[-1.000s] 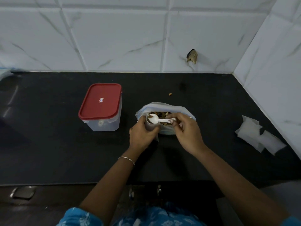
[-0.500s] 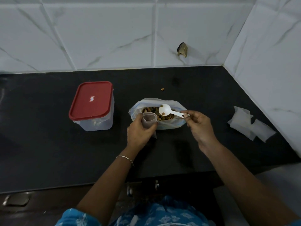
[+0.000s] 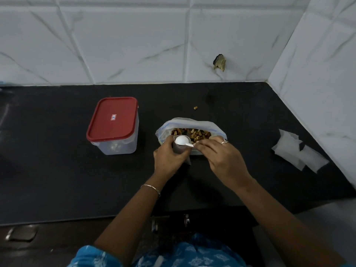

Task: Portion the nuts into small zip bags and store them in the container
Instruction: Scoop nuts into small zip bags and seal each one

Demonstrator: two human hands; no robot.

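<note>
A large clear bag of mixed nuts (image 3: pixel 192 132) lies open on the black counter (image 3: pixel 57 180). In front of it my left hand (image 3: pixel 168 158) grips a small zip bag (image 3: pixel 180 151), holding it upright with its mouth open. My right hand (image 3: pixel 219 158) pinches the handle of a white plastic spoon (image 3: pixel 182 140), whose bowl is turned over the small bag's mouth. A clear container with a red lid (image 3: pixel 113 120) stands shut to the left. What lies inside the small bag is hidden.
A pile of empty small zip bags (image 3: pixel 296 153) lies at the right by the side wall. One loose nut (image 3: pixel 195 107) sits behind the big bag. White tiled walls close the back and right. The counter's front edge runs just below my wrists.
My right hand brought the spoon from over the nut bag back to the small bag's mouth and turned it over. My left hand stayed on the small bag.
</note>
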